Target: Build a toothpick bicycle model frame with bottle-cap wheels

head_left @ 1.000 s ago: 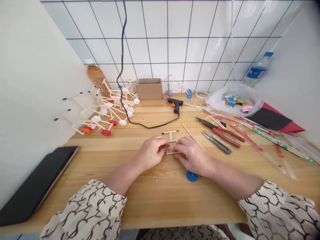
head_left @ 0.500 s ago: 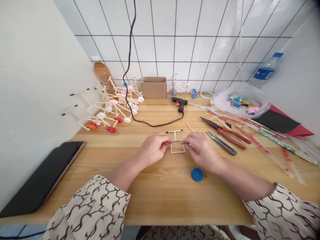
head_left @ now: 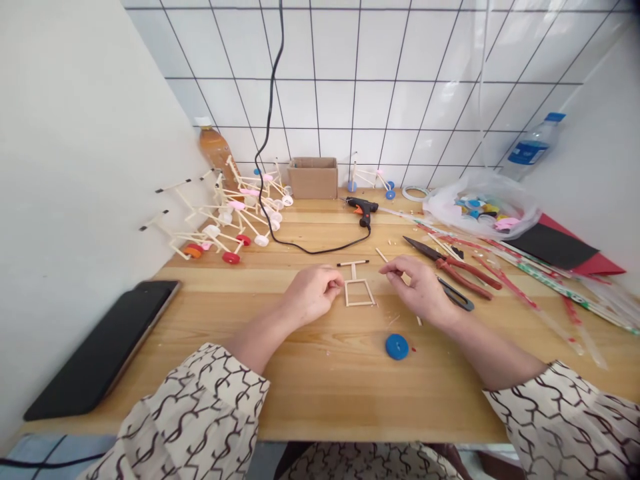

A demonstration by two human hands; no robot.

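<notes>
A small square frame of pale sticks (head_left: 359, 305) lies flat on the wooden table, with a short stem and a black-tipped crossbar (head_left: 353, 263) at its far side. My left hand (head_left: 314, 291) rests at the frame's left edge, fingers curled together; what they hold, if anything, is hidden. To the right of the frame is my right hand (head_left: 418, 288), apart from it, fingers loosely bent with a gap and nothing visible between them. Beneath that hand a thin stick (head_left: 419, 321) pokes out. A blue wheel (head_left: 397, 347) lies nearer the front edge.
Stick models with wheels (head_left: 235, 220) stand at the back left, near a phone (head_left: 100, 347). A glue gun (head_left: 363, 208), carton (head_left: 313, 179) and corded cable are behind. Pliers (head_left: 450, 263), snips (head_left: 456, 295), a plastic bag (head_left: 445, 203) and glue sticks lie right.
My right hand has moved right, away from the frame, and partly covers the snips. My left hand stays beside the frame. The view has shifted slightly.
</notes>
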